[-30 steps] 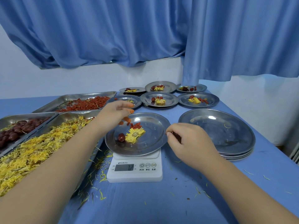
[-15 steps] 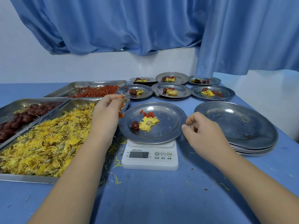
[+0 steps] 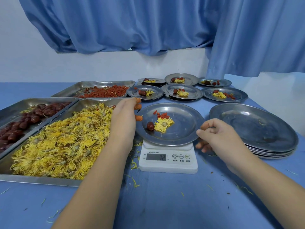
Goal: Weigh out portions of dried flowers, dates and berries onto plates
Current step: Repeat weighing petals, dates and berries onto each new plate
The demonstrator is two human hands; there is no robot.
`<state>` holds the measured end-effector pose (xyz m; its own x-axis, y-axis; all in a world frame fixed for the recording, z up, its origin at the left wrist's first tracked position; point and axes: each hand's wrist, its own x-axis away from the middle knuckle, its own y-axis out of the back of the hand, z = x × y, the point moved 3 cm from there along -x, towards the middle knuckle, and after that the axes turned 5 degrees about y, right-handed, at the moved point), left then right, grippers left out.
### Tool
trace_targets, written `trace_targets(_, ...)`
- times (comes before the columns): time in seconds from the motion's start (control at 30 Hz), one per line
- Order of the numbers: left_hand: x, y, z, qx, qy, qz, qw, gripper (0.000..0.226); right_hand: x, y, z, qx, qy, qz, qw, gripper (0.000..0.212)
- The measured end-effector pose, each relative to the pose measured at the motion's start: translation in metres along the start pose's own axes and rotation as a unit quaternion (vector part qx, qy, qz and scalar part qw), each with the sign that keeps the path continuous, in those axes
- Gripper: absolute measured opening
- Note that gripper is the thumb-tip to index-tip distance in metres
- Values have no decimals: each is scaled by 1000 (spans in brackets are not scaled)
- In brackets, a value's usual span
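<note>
A: Six filled plates (image 3: 194,93) on the far side, one more plate (image 3: 184,129) on the scale (image 3: 168,166). Readout?
B: Display is blurred, looks like 72. Button labels: 开/关, 单位, 去皮. Brand mark is unreadable.
A: Contents?
B: One date (image 3: 150,126), one flower (image 3: 163,124), a few berries (image 3: 161,115), all left of plate centre.
A: Hands?
B: On the right hand (image 3: 214,138), thumb over the plate's right rim, fingers (image 3: 202,146) under it, pinching. The left hand (image 3: 123,118) is at the left rim, curled, tips orange. Can't tell if it holds anything.
A: Clearance?
B: The flower tray (image 3: 41,180) is just left of the scale, the empty plate stack (image 3: 254,129) just right. Open desk (image 3: 165,204) on the near side, stray petals (image 3: 134,166).
</note>
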<state>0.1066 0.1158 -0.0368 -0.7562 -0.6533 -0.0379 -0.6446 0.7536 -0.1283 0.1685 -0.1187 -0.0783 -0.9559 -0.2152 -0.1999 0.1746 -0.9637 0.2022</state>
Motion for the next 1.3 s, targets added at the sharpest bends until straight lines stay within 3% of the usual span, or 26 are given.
trace_targets(0.27,8,-7,-3,150,4,101,984,30,-11,22,12,-192,-38,-59,979,15)
trace_targets(0.43,10,-11,-5,233,5,156,960,35,-24,40,25,-248,-25,-51,967,27)
trace_targets(0.73,9,-25,5,354,94,185,912,42,-78,79,49,-229,-16,-125,965,32)
trace_targets(1.07,10,-38,13,442,165,212,856,53,-182,116,27,-161,-66,-257,951,14)
trace_targets(1.3,5,-43,17,490,209,214,819,57,-218,131,-6,-123,-109,-326,931,35)
